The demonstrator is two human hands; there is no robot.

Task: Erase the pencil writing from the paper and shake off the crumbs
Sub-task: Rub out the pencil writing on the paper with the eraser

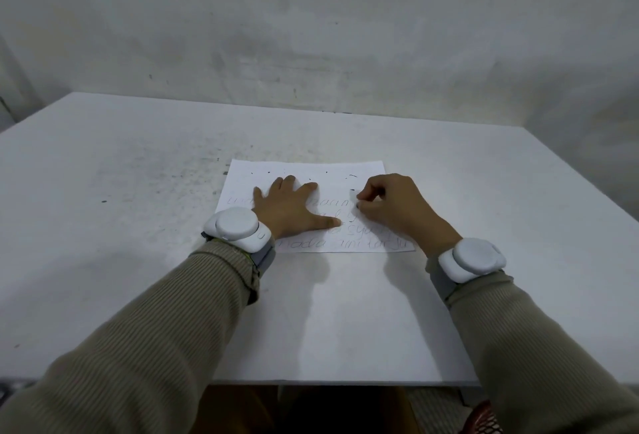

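The paper [345,169] lies flat on the tabletop [138,191], under both hands. The left hand [288,207] is wide, with its fingers spread, and it presses flat on the left half of the sheet. The right hand [390,205] is curled tight. Its thumb and fingertips pinch together on the sheet, just right of the left thumb. Only a tiny dark bit shows at the pinch. I think it is the eraser [357,205], but most of it is hidden.

Past the left fingers, the top of the sheet looks rubbed clean, with a few dark crumbs [352,176] on it. The writing [332,244] runs in about 4 lines under and between the hands, down to the edge by the wrists. So I think rubbing is the step now, and a lot is left.

To do it well:
- Press hard with the left hand so the sheet cannot slide or crumple.
- Rub in short strokes away from that hand, so the paper pulls tight and does not bunch up.
- Go 1 line at a time, toward the wrists.
- Shift the left hand when the eraser reaches the words under the palm.
- Rub gently, because thin paper can tear.
- Shake off the crumbs last.
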